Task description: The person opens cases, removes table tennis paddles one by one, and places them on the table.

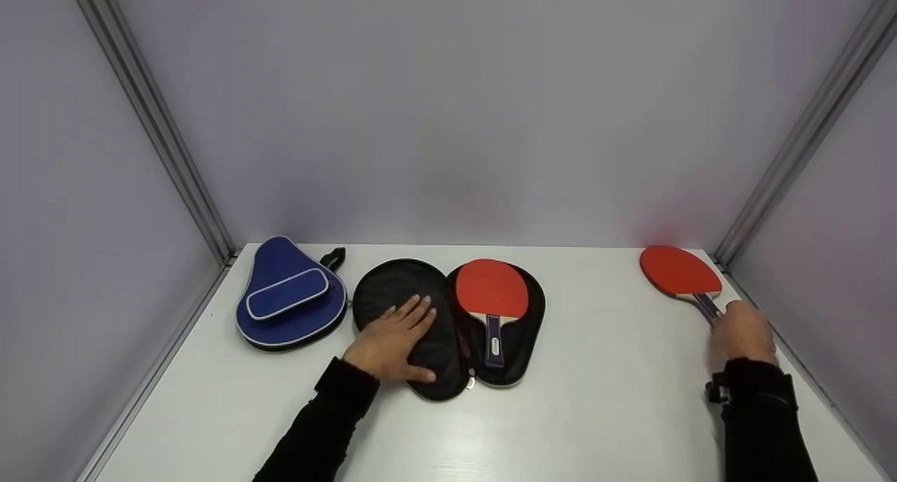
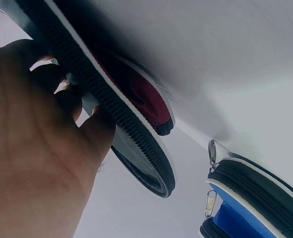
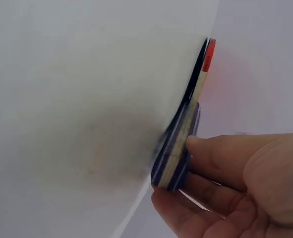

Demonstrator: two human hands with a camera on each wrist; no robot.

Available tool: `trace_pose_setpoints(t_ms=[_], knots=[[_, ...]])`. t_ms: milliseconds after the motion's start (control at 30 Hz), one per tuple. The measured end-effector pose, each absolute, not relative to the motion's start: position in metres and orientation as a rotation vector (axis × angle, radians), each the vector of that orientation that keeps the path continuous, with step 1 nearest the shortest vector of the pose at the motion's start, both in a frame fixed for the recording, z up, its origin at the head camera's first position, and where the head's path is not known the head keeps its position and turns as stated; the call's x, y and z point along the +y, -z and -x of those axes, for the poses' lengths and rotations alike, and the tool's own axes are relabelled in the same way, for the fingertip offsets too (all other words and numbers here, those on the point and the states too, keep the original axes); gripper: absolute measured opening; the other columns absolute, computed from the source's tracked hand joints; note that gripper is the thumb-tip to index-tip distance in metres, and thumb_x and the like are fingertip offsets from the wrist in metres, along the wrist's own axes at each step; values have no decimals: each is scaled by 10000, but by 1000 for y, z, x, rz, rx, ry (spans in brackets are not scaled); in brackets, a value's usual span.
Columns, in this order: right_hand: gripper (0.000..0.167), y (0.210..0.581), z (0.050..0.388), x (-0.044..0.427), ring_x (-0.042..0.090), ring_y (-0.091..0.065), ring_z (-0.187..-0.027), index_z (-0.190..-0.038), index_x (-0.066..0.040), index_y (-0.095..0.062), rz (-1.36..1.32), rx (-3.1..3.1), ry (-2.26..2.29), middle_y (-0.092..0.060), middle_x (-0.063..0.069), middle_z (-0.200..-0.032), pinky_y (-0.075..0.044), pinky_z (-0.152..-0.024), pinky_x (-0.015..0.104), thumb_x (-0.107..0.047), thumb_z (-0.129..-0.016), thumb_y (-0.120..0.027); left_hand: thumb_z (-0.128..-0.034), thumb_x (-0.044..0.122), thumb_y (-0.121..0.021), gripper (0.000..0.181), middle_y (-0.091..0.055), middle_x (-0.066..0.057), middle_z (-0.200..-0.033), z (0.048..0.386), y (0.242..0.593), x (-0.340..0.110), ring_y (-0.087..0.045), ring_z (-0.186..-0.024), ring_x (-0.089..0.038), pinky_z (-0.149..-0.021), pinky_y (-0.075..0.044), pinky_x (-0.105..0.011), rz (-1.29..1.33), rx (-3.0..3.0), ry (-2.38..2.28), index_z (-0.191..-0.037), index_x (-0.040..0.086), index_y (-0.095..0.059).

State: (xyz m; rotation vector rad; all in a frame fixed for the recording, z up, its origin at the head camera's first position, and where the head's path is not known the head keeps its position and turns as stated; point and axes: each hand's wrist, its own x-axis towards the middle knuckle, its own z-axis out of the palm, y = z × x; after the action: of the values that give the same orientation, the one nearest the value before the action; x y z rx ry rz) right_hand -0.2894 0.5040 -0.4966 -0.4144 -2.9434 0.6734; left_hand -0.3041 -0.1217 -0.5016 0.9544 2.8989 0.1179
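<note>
Monitoring remotely, I see the left hand (image 1: 398, 340) spread flat on the open black zippered case (image 1: 445, 335). Well right of it, the right hand (image 1: 747, 333) pinches a round red paddle (image 1: 680, 270); a weak grip could drop it.

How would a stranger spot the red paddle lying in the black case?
Near the middle of the white table lies an open black zippered case. Its right half holds the round red table-tennis paddle with a dark handle; unlike the similar red paddle at far right, no hand touches it.
</note>
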Motion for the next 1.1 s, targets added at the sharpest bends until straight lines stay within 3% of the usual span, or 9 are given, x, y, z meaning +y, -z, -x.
trace_pose_setpoints(t_ms=[67,200,367,467,600,800,933,1033,1100], knots=[[311,492,290,504,434,-657,-798,-1140,245,-650,366,-2931,-656,-705,374,-937,-549,-651,460,-51,-1121,-559,-988,629,-894,1137,-284,-164,-1962,304,502,-121,-266,-1845,-368,-1478,-346,-604,-955,2901,-119,-1825,43,-394],[494,480,291,499,524,-714,-925,-1349,314,-591,309,-2954,-628,-694,520,-1229,-620,-743,533,-136,-1145,-600,-987,635,-893,1139,-281,-158,-1964,304,502,-121,-263,-1846,-364,-1479,-345,-601,-949,2904,-114,-1826,50,-393],[565,463,293,486,496,-686,-972,-1449,302,-544,293,-3004,-617,-661,523,-1334,-621,-788,569,-192,-1181,-600,-985,632,-895,1144,-273,-163,-1965,305,502,-121,-256,-1848,-368,-1480,-341,-605,-951,2898,-122,-1827,45,-389],[587,455,292,476,608,-695,-1120,-1505,296,-513,256,-2992,-619,-625,539,-1438,-639,-934,700,-194,-1193,-594,-985,630,-894,1146,-268,-168,-1966,306,502,-122,-252,-1848,-374,-1480,-338,-610,-953,2894,-127,-1827,41,-386],[626,443,291,460,725,-598,-1403,-1599,278,-451,159,-2954,-610,-516,560,-1579,-555,-1137,828,-189,-1204,-585,-986,628,-894,1146,-262,-167,-1968,306,502,-121,-245,-1850,-373,-1485,-330,-606,-948,2888,-128,-1829,45,-382],[553,429,294,422,714,-605,-1430,-1554,241,-562,-64,-2856,-514,-598,518,-1545,-528,-1196,823,-161,-1184,-649,-988,627,-893,1146,-257,-165,-1970,305,502,-122,-236,-1853,-370,-1490,-322,-599,-938,2888,-133,-1831,47,-378],[328,424,293,390,565,-752,-1084,-1306,166,-695,-230,-2764,-430,-763,405,-1166,-657,-946,637,-117,-1142,-718,-987,620,-899,1143,-262,-166,-1968,304,501,-122,-240,-1852,-369,-1487,-327,-601,-934,2888,-145,-1830,48,-381],[301,421,289,368,517,-771,-1094,-1318,121,-719,-310,-2739,-404,-789,354,-1171,-673,-946,601,-111,-1128,-739,-989,624,-896,1143,-258,-163,-1970,304,501,-122,-237,-1854,-365,-1488,-327,-597,-930,2889,-140,-1832,52,-379],[426,418,286,352,559,-754,-1300,-1467,131,-697,-342,-2738,-402,-776,371,-1394,-651,-1105,676,-121,-1127,-749,-991,632,-889,1144,-254,-162,-1971,304,500,-122,-233,-1855,-364,-1491,-323,-592,-931,2890,-130,-1834,55,-375]])
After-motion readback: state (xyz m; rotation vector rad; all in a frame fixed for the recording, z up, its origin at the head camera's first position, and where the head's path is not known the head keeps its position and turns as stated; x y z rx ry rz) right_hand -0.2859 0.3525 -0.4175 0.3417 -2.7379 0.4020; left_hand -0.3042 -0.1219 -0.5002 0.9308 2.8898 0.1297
